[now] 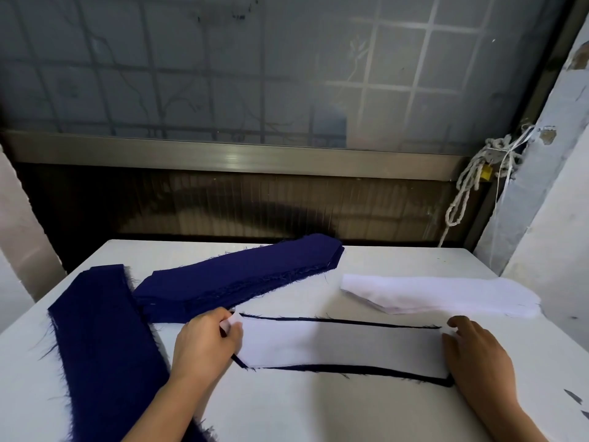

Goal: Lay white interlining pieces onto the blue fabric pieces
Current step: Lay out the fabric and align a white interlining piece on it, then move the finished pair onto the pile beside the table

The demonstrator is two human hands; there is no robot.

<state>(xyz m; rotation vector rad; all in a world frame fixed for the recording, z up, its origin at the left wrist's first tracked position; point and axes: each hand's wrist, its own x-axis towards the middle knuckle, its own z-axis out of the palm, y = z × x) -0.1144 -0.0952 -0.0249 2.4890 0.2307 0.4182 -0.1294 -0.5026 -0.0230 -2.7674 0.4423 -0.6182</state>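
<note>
Frosted window panes (223, 74) with a grid behind them fill the background above a metal sill. At 2 o'clock a knotted rope (468, 180) hangs with a small yellow padlock (485, 175).

Below lies a white worktop (318, 409). At the middle of it, one white interlining piece (341, 344) rests on a blue fabric piece (350, 369). Only thin dark edges of the blue show along its far and near sides. Its long axis runs from 9 o'clock to 3 o'clock, the left end cut to a slant.

The left grip (207, 342) pinches the left corner of the interlining piece, which curls up slightly between thumb and fingers. The right grip (475, 352) has its fingers curled onto the right end, with a small fold of white caught at the fingertips.

Around the work, a stack of blue pieces (242, 279) lies at 11 o'clock, slanting from near left to far right. Its near end touches a long blue strip (105, 346) at 8 o'clock, just beside the left forearm. A stack of white interlining (439, 296) sits at 2 o'clock, just beyond the right grip.
</note>
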